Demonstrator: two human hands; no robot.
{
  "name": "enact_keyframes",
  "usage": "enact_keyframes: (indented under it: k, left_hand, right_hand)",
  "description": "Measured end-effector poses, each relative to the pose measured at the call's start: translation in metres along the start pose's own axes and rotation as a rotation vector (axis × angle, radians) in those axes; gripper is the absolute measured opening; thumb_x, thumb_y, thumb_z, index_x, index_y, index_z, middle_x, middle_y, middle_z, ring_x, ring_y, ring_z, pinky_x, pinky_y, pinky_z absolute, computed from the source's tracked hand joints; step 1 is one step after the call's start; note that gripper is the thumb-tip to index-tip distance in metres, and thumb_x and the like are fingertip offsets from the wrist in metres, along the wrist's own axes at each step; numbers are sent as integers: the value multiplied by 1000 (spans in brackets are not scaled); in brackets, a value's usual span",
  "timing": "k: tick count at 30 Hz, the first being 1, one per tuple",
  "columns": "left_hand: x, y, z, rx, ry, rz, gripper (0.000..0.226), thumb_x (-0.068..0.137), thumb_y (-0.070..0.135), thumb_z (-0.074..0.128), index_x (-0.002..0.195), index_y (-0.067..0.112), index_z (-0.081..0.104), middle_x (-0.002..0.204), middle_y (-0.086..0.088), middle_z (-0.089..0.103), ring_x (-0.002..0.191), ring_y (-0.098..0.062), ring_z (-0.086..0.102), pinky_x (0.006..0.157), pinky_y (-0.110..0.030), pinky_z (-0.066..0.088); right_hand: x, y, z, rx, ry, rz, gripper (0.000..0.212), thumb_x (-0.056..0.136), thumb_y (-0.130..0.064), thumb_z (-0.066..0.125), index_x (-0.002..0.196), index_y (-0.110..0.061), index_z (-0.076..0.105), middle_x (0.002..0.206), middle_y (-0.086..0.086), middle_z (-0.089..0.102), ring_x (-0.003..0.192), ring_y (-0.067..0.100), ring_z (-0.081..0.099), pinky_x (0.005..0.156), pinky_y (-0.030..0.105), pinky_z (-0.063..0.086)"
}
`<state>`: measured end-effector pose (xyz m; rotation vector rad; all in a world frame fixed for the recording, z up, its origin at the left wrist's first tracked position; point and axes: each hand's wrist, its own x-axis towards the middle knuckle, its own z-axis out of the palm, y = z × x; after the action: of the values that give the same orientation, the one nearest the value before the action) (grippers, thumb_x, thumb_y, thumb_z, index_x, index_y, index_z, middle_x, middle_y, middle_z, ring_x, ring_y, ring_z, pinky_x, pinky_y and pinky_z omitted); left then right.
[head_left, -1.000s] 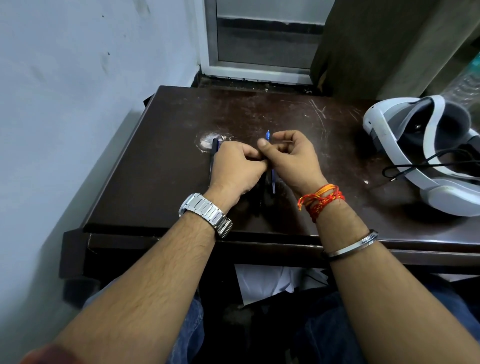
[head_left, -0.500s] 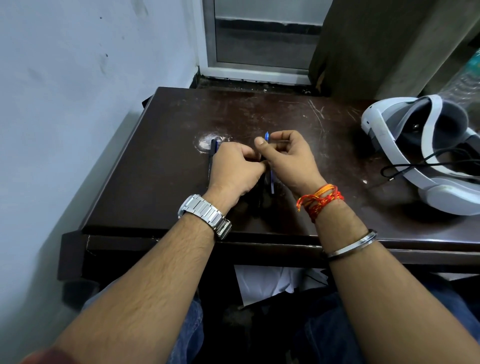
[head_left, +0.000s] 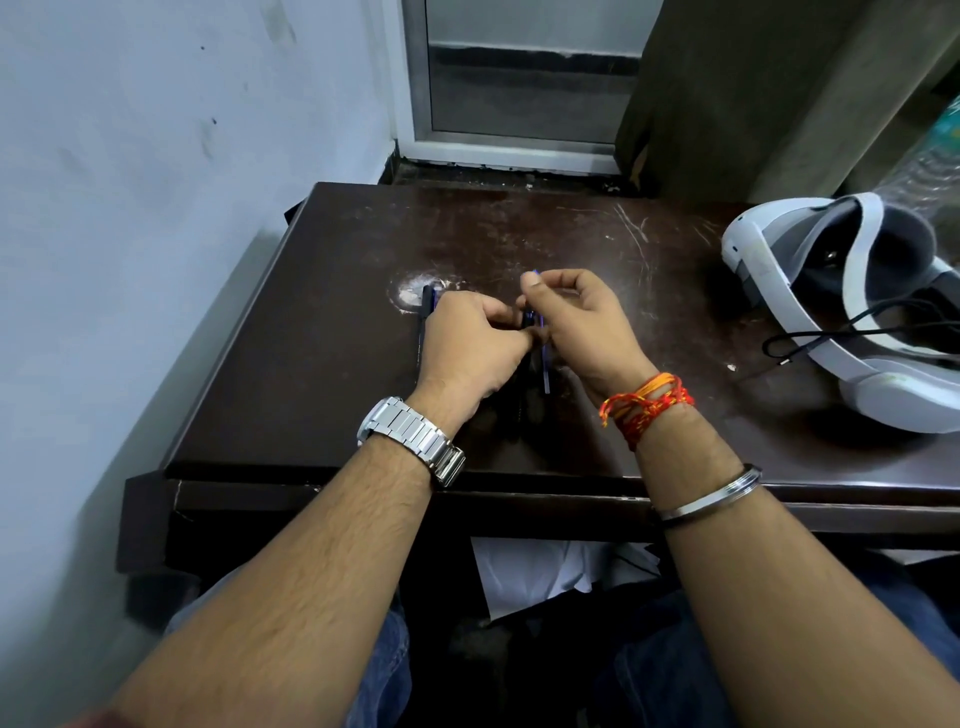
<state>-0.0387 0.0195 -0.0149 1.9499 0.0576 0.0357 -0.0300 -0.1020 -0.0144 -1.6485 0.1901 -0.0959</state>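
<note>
Both hands meet over the middle of a dark brown table (head_left: 332, 374). My left hand (head_left: 467, 348) has its fingers curled, its fingertips meeting my right hand at a thin blue pen (head_left: 545, 364). My right hand (head_left: 582, 322) pinches the pen's upper part between thumb and forefinger, and the blue tip shows above the thumb. Another dark pen (head_left: 425, 317) lies on the table just left of my left hand, partly hidden by it. More dark pens (head_left: 514, 400) lie under the hands, mostly hidden.
A white VR headset (head_left: 831, 306) with a black cable (head_left: 841, 332) sits on the table's right side. A wall stands close on the left. A window frame and a curtain are behind the table. White paper (head_left: 540, 571) lies under the table near my knees.
The hands stay together at the same spot. My right thumb has shifted slightly up along the blue pen; little else differs.
</note>
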Motion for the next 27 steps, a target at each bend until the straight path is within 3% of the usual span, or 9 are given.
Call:
enact_keyframes:
  k: [3, 5, 7, 9, 11, 14, 19, 23, 27]
  left_hand:
    - [-1, 0, 2, 11, 8, 14, 10, 69, 26, 83, 72, 17, 79, 64, -1, 75, 62, -15, 71, 68, -45, 62]
    - [-2, 1, 2, -5, 4, -4, 10, 70, 25, 87, 71, 19, 79, 66, 1, 76, 65, -15, 74, 69, -44, 63]
    - [-1, 0, 1, -8, 0, -12, 10, 69, 27, 88, 72, 22, 80, 66, 5, 76, 66, -15, 75, 68, -40, 64]
    - [1, -1, 1, 4, 8, -14, 12, 68, 29, 88, 73, 23, 79, 66, 8, 75, 66, -12, 73, 66, -34, 62]
    - [2, -1, 1, 40, 23, 1, 11, 68, 28, 86, 69, 22, 77, 63, 7, 73, 62, -9, 70, 62, -30, 59]
    - [0, 0, 1, 44, 12, 0, 9, 69, 24, 86, 69, 18, 78, 62, 1, 74, 59, -12, 70, 61, -37, 62]
    - [-1, 2, -1, 57, -99, -26, 16, 67, 25, 92, 69, 25, 76, 63, 10, 70, 56, -8, 64, 60, -27, 54]
    - [2, 2, -10, 50, -123, -92, 21, 67, 20, 93, 63, 23, 72, 58, 9, 70, 49, -10, 62, 63, -38, 62]
    - [2, 3, -14, -2, -48, -132, 20, 70, 16, 91, 67, 17, 71, 74, -11, 77, 58, -23, 63, 63, -55, 60]
  right_hand:
    - [-1, 1, -1, -63, 29, -28, 18, 92, -20, 68, 104, -16, 56, 80, -1, 68, 71, 12, 64, 69, 29, 53]
    - [0, -2, -1, 47, 18, 11, 9, 96, -11, 59, 99, -19, 56, 83, 1, 71, 72, 15, 67, 65, 29, 55]
    - [0, -4, -1, 68, 39, 44, 2, 97, -20, 58, 97, -22, 57, 90, 4, 71, 66, 11, 64, 54, 24, 50]
    - [2, 0, -3, -56, 65, 57, 22, 91, -42, 65, 99, -22, 59, 93, 2, 68, 69, 10, 62, 56, 25, 48]
    - [1, 0, -4, -124, 63, 62, 36, 84, -48, 72, 98, -17, 64, 85, -1, 67, 67, 10, 62, 58, 27, 49]
    - [0, 0, -6, -110, 48, -2, 17, 86, -30, 75, 77, -16, 71, 64, -3, 67, 53, 7, 60, 56, 29, 49]
    - [2, -5, -8, 61, 280, -81, 17, 90, -23, 70, 73, -20, 71, 65, -3, 66, 57, 8, 58, 62, 33, 54]
    - [7, -9, -21, 71, 468, -64, 13, 89, -27, 71, 80, -17, 72, 65, -5, 63, 63, 11, 57, 75, 40, 57]
    - [4, -6, -33, -313, 309, 73, 17, 78, -33, 77, 65, -22, 73, 55, -9, 64, 56, 11, 60, 60, 30, 56]
